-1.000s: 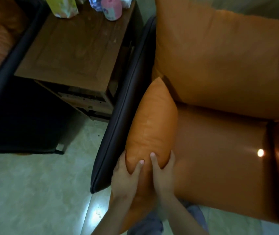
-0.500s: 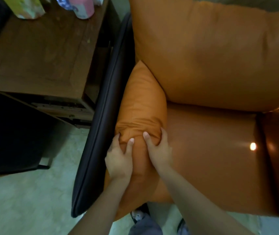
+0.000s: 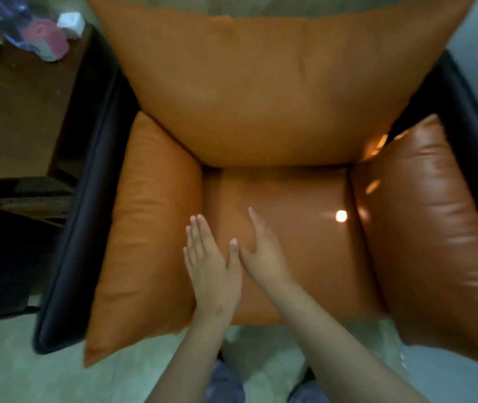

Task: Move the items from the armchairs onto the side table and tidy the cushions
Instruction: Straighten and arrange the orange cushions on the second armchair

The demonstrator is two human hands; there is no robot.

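Back cushion [image 3: 261, 91] stands beyond the fingertips, seat cushion [image 3: 304, 257] below both palms. Left arm cushion [image 3: 144, 242] lies just beside left hand [image 3: 211, 269]; right arm cushion [image 3: 429, 242] lies well apart from right hand [image 3: 262, 251]. Side table [image 3: 13, 117] sits far up-left. Both hands are flat with fingers straight, holding nothing.

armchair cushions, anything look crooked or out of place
Nothing much. The left side cushion and right side cushion both jut past the front of the seat cushion, the left one's corner pointing over the floor. The back cushion sits square. No tears or spills visible.
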